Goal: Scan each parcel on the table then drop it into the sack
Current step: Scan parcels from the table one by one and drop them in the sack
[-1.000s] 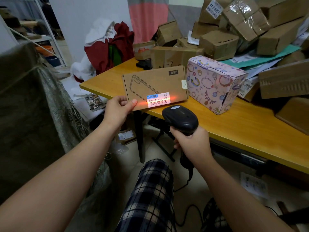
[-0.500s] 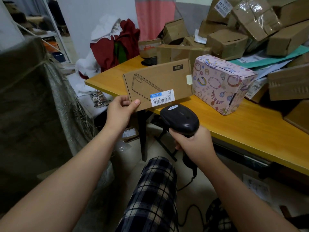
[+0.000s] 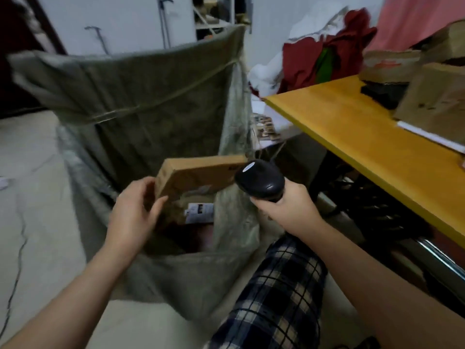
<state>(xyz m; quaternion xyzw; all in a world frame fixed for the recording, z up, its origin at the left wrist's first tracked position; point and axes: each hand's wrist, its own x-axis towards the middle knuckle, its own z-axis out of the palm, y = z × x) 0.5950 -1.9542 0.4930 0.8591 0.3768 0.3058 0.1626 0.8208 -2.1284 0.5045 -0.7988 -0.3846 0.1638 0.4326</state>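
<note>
**Flat parcel over the open sack**

The left hand (image 3: 133, 212) is over the mouth of the grey-green woven sack (image 3: 141, 102), its grip loose — fingers spread beside the near left corner of a flat brown cardboard parcel (image 3: 193, 176). Whether the fingers touch the cardboard cannot be told through the motion blur. The parcel is tilted, its left end lower, lying across the opening with its right end at the sack's right edge, partly behind the scanner.

The right hand (image 3: 286, 210) has its grip closed around the handle of a black barcode scanner (image 3: 260, 178), held just right of the sack's rim. A small pale oval badge sits on the scanner's head; its writing is too blurred to read.

Inside the sack, below the parcel, lies another brown package with a white label (image 3: 200, 212) — dark print shows on it, but nothing legible.

To the right stands the yellow desk (image 3: 352, 132), with cardboard boxes (image 3: 435, 102) at its far end. No markings on them can be read. A plaid-clad knee (image 3: 279, 293) shows between the arms.
</note>
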